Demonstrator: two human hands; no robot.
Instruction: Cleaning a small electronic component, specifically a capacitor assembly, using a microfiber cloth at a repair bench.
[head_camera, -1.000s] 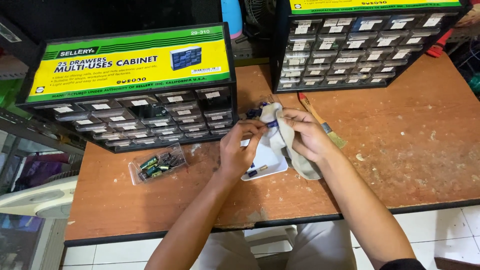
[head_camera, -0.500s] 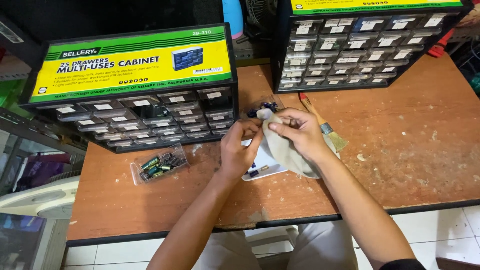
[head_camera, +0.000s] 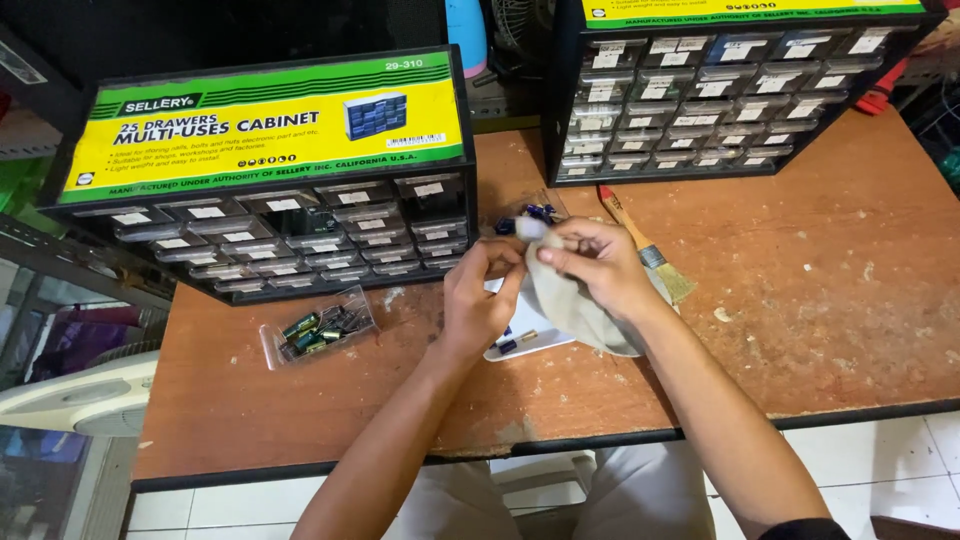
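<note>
Just in front of the left drawer cabinet (head_camera: 270, 190), the right hand (head_camera: 598, 268) grips a grey cloth (head_camera: 570, 305) while the left hand (head_camera: 480, 298) pinches its top edge.

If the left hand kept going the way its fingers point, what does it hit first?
Probably the beige cloth held by the right hand; the left hand fingertips point toward it, almost touching. Depth is unclear.

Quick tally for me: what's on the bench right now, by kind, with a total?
Drawer cabinets: 2, the left cabinet and the right cabinet
Loose clear drawer of small components: 1
Paintbrush: 1
Grey cloth, held in the right hand with the left hand at it: 1
White tray under the hands: 1
Total: 6
</note>
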